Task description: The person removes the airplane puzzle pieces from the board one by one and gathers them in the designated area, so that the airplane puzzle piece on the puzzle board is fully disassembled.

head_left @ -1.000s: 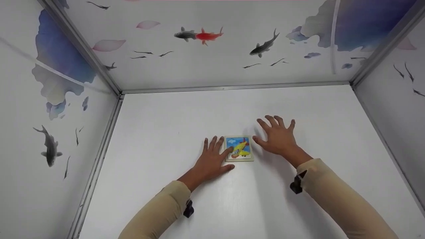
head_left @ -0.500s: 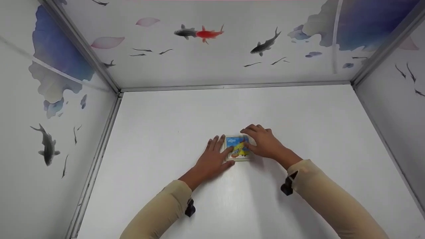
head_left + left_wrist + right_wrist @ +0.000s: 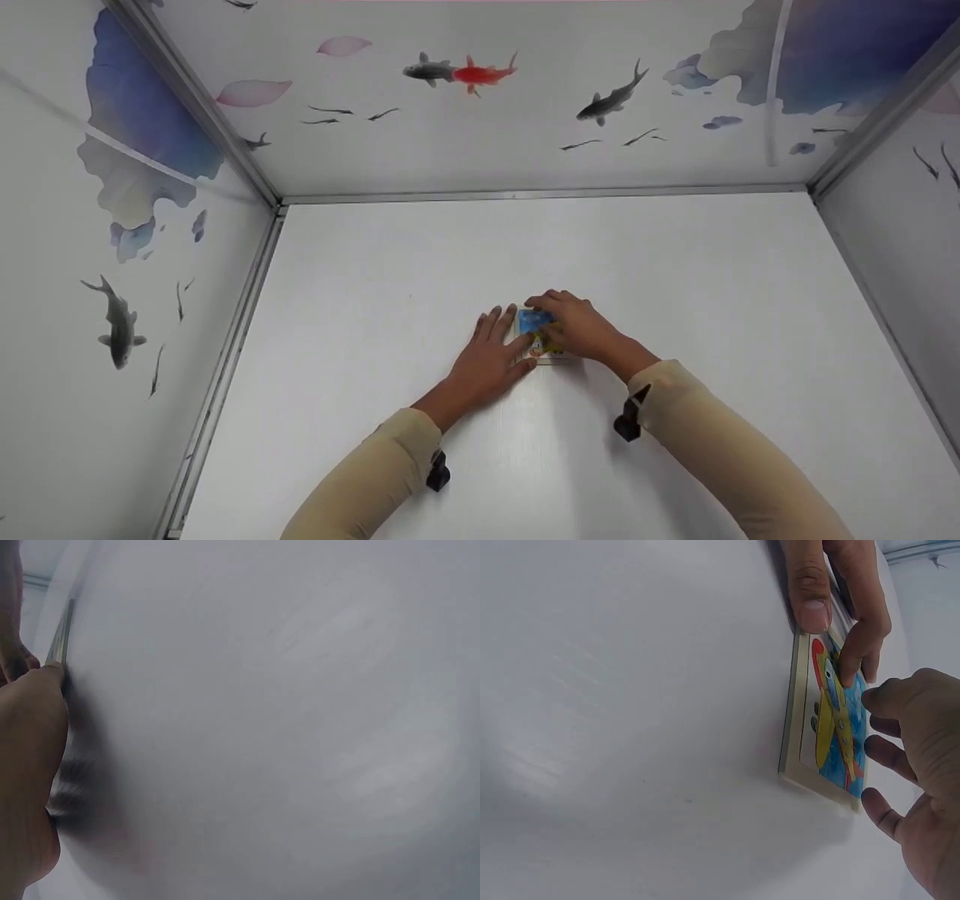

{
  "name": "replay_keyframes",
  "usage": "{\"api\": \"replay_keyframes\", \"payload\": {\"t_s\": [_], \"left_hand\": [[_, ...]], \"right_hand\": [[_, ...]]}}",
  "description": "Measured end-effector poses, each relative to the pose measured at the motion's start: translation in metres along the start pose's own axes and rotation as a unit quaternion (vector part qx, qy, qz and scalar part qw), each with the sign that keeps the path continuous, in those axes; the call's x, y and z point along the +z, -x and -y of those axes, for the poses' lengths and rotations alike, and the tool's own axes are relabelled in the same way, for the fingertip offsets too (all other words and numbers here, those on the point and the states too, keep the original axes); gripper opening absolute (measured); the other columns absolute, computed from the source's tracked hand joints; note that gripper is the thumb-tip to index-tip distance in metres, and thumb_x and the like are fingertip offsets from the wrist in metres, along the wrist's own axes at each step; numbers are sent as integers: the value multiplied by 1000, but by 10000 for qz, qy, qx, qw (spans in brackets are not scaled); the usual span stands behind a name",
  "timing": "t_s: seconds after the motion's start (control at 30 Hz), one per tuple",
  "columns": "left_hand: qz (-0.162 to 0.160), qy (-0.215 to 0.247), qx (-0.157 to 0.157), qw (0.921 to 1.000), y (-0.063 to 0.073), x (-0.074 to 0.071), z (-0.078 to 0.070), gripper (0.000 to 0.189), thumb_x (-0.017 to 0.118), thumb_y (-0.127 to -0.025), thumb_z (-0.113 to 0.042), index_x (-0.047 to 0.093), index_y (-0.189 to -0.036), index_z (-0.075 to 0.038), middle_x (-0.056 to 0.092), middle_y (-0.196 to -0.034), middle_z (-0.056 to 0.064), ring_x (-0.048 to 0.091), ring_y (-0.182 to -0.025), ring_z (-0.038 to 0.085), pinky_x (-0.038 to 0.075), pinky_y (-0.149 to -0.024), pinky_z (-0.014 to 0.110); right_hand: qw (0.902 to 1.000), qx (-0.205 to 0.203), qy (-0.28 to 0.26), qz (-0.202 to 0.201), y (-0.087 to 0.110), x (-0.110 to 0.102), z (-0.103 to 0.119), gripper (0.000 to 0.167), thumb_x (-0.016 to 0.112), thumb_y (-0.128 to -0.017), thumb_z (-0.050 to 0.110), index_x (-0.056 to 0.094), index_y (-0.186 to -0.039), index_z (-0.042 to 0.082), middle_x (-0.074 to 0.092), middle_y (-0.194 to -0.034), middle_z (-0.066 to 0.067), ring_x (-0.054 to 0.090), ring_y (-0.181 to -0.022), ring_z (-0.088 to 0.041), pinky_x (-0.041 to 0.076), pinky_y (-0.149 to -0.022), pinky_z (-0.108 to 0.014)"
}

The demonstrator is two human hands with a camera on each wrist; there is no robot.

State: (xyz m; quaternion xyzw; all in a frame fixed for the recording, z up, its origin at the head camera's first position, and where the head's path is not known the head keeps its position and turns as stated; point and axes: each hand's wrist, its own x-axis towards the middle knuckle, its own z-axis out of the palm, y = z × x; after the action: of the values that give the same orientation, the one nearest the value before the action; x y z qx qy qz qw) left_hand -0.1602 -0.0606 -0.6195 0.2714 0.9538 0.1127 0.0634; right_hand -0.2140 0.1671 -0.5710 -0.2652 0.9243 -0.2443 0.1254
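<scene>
On the white table lies a small square wooden picture puzzle (image 3: 534,321) showing a yellow airplane on blue sky inside a pale frame. My left hand (image 3: 484,366) rests along its left side with fingers extended, one fingertip over the picture. In the right wrist view, the left thumb (image 3: 811,596) meets a frame corner. My right hand (image 3: 585,327) arches over the puzzle's right part, hiding some of the picture. Its fingers are loosely bent; whether they touch the puzzle is unclear. The left wrist view shows only the frame edge (image 3: 65,634) beyond the left hand (image 3: 30,757).
A white tabletop (image 3: 375,255) surrounds the puzzle. Metal trim (image 3: 420,199) edges its back, and white panels (image 3: 465,142) printed with fish and blue shapes rise at the back and sides. A black wrist camera (image 3: 627,421) sits under the right sleeve.
My right hand has moved left from beside the puzzle to above its right part, its spread fingers now drawn closer together and bent. The left hand has stayed nearly still.
</scene>
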Motion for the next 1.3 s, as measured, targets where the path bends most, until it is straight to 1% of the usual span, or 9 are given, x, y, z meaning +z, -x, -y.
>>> {"api": "replay_keyframes", "payload": {"t_s": [0.23, 0.4, 0.47, 0.53, 0.67, 0.83, 0.87, 1.1, 1.3], "left_hand": [[98, -28, -3, 9999, -3, -1, 1, 63, 36, -117, -62, 49, -168, -30, 20, -185, 16, 20, -172, 41, 22, -140, 56], [190, -63, -90, 9998, -5, -4, 0, 63, 40, -115, -64, 47, -169, -32, 23, -185, 15, 23, -171, 41, 24, -139, 55], [162, -29, -81, 9998, -6, -5, -1, 64, 42, -115, -64, 48, -169, -31, 25, -184, 15, 25, -171, 42, 26, -139, 56], [-3, 34, -34, 10000, -8, 3, 2, 63, 41, -114, -65, 50, -167, -32, 28, -183, 14, 28, -169, 42, 29, -137, 56], [-98, 285, -5, 9995, -8, 3, 3, 61, 44, -115, -62, 54, -165, -29, 30, -182, 17, 30, -167, 45, 31, -136, 59], [93, 138, -139, 9998, -8, -8, -3, 61, 50, -114, -60, 53, -166, -29, 28, -183, 16, 28, -169, 44, 28, -137, 58], [122, -47, -146, 9998, -8, -9, -4, 62, 49, -114, -61, 52, -167, -30, 27, -183, 15, 28, -169, 43, 29, -137, 56], [92, -309, -174, 9993, -8, -10, -5, 62, 48, -113, -63, 53, -165, -30, 28, -183, 13, 30, -169, 41, 31, -137, 56], [155, -291, -190, 9993, -8, -10, -6, 64, 47, -113, -64, 53, -166, -29, 30, -182, 16, 29, -169, 41, 30, -137, 56]], "right_hand": [[9998, -154, 68, 43, -7, 3, 6, 50, 68, -108, 8, 59, -157, 12, 67, -146, -17, 63, -136, -42, 50, -110, -77], [9997, -181, 146, 100, -14, 5, 9, 55, 77, -104, 10, 60, -156, 12, 67, -145, -16, 63, -136, -41, 51, -112, -73], [9995, -165, 238, 89, -15, 6, 9, 59, 81, -100, 10, 61, -155, 11, 68, -145, -16, 64, -135, -41, 52, -113, -71], [9995, -168, 272, 54, -15, 6, 9, 60, 82, -99, 9, 61, -155, 10, 69, -144, -16, 64, -134, -41, 53, -113, -67], [9997, -198, 128, -11, -16, 6, 8, 60, 84, -97, 7, 63, -153, 6, 70, -144, -17, 66, -132, -40, 55, -113, -60], [9998, -165, -67, -65, -20, 8, 8, 56, 85, -94, 2, 66, -147, 8, 69, -137, -15, 66, -130, -41, 56, -112, -58], [9999, -139, -77, -65, -20, 8, 8, 55, 85, -94, 1, 67, -145, 9, 68, -136, -15, 66, -129, -40, 56, -112, -58], [9998, -114, -93, -119, -22, 13, 6, 50, 80, -96, -2, 66, -143, 12, 62, -137, -14, 61, -128, -38, 55, -113, -57], [9997, -207, -60, -103, -21, 13, 6, 51, 83, -95, 0, 67, -143, 10, 62, -138, -15, 58, -129, -37, 54, -116, -56]]}}
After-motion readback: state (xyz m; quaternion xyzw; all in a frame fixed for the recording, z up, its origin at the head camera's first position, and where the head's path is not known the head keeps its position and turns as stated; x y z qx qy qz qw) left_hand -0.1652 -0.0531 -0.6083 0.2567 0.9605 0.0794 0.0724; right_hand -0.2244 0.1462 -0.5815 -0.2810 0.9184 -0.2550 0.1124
